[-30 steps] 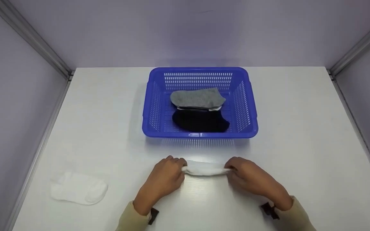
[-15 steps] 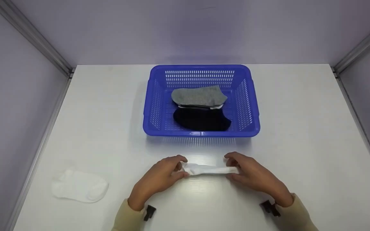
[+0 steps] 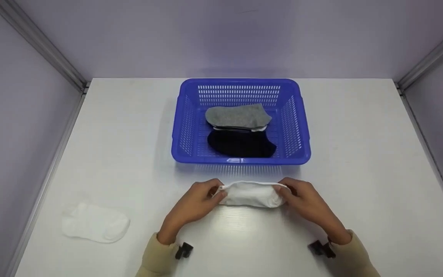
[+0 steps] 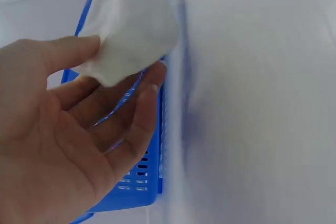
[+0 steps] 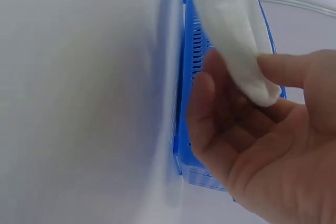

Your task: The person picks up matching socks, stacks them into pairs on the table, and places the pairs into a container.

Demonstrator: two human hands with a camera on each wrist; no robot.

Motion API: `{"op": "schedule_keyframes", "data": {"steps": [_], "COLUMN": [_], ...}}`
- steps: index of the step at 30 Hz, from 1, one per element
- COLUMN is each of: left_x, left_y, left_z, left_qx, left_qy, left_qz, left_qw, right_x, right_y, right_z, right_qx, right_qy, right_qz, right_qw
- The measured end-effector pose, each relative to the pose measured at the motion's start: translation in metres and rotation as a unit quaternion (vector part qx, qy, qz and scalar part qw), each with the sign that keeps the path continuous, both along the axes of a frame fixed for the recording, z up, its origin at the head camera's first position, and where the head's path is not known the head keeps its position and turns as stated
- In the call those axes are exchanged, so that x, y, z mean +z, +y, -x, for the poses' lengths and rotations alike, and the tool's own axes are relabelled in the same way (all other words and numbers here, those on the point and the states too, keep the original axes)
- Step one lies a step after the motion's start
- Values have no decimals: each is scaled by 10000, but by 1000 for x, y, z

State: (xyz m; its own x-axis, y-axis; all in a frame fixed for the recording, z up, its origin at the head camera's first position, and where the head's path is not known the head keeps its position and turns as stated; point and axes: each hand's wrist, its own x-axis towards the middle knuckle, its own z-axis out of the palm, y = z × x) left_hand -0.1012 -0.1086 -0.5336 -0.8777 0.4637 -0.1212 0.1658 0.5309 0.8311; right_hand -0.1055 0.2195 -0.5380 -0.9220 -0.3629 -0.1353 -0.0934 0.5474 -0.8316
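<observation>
A white ankle sock (image 3: 249, 194) stretches sideways between both hands in front of the basket. At its left end my left hand (image 3: 194, 206) pinches the fabric between thumb and fingers. The right hand (image 3: 309, 202) grips the opposite end the same way. In the left wrist view, the thumb presses on the sock (image 4: 134, 32) from one side, with fingers behind it. Seen from the right wrist, the sock's rounded end (image 5: 260, 90) lies between thumb and curled fingers. Another white sock (image 3: 94, 223) lies flat on the table at the left.
A blue plastic basket (image 3: 240, 160) stands beyond the hands. Inside it lie a grey sock (image 3: 238, 116) and a black sock (image 3: 240, 144), with a bit of white showing under the grey one. Panel walls (image 3: 225, 38) enclose the white table (image 3: 360, 154) at the back and sides.
Half a second ago the sock lay as a narrow strip with the fingers loosely about its ends. Now both hands pinch it and its broad face shows, raised toward the basket.
</observation>
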Motion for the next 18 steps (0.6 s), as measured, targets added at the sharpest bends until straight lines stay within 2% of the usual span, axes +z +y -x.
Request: {"op": "schedule_keyframes", "data": {"steps": [2, 5, 8, 13, 16, 18], "left_x": [0, -3, -7, -11, -10, -8], "left_y": [-1, -3, -4, -3, -1, -1], "left_z": [0, 0, -1, -2, -4, -4], "left_qx": [223, 490, 639, 799, 981, 1147], "left_qy": [-140, -200, -103, 103, 251, 303], "left_qz": [-267, -284, 103, 815, 1059, 1172], "left_qw": [9993, 9982, 9978, 9934, 9892, 9860], "right_x": [1, 0, -3, -9, -9, -7], "right_y": [0, -1, -3, -6, -9, -11], "right_z": [0, 1, 1, 2, 1, 0], "right_qx": [-161, -321, -407, -322, -306, -394], "right_qy": [-65, -199, -376, -689, -642, -460], "right_qz": [50, 19, -65, -139, -304, -429], "right_qw": [9998, 9993, 9984, 9970, 9970, 9972]}}
